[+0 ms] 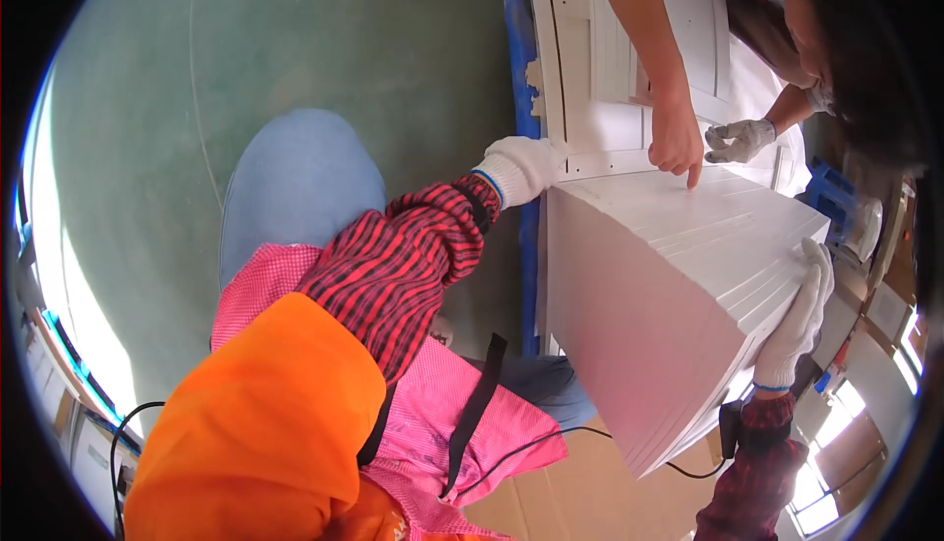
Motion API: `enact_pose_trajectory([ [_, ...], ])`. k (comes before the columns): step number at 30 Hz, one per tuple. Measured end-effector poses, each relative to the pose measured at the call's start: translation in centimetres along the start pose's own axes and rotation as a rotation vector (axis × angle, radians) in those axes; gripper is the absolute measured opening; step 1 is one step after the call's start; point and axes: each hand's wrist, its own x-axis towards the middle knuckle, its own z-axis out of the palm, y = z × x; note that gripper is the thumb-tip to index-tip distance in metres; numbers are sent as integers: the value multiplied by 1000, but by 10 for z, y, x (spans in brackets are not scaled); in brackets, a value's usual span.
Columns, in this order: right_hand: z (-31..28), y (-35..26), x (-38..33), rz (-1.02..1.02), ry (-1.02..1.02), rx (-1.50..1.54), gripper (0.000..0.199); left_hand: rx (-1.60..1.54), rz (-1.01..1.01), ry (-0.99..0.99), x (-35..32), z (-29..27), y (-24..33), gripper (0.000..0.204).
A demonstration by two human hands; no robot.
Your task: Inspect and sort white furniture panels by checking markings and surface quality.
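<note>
A stack of white panels (639, 290) stands on edge at 3 o'clock in the view. Its long upper edges run from 10 to 4 o'clock, and the near panel's broad face turns toward 7 o'clock. The left hand (521, 169), in a white glove, is at the stack's 10 o'clock corner; its fingers are hidden, so I cannot tell whether they grip. The gloved right hand (798, 317) lies along the 4 o'clock end, fingers straight and close together, pointing toward 1; whether the thumb pinches, I cannot tell. A co-worker's bare hand (675, 138), at 1 o'clock, points a finger down at the stack's top.
</note>
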Motion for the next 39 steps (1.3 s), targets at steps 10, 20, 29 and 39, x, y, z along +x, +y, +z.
enact_pose_trajectory([
  [10, -1, 4, -1, 77, -13, 91, 52, -45, 185, 387, -13, 44, -20, 15],
  [20, 0, 9, -10, 316, 21, 466, 53, -381, 68, 545, -22, 72, -17, 14],
  [29, -1, 0, -9, 422, 80, 476, 51, -595, -5, 744, -40, 93, 9, 24],
  [39, 18, -28, -3, 549, 206, 525, 48, -917, -171, 990, -37, 109, 47, 26],
])
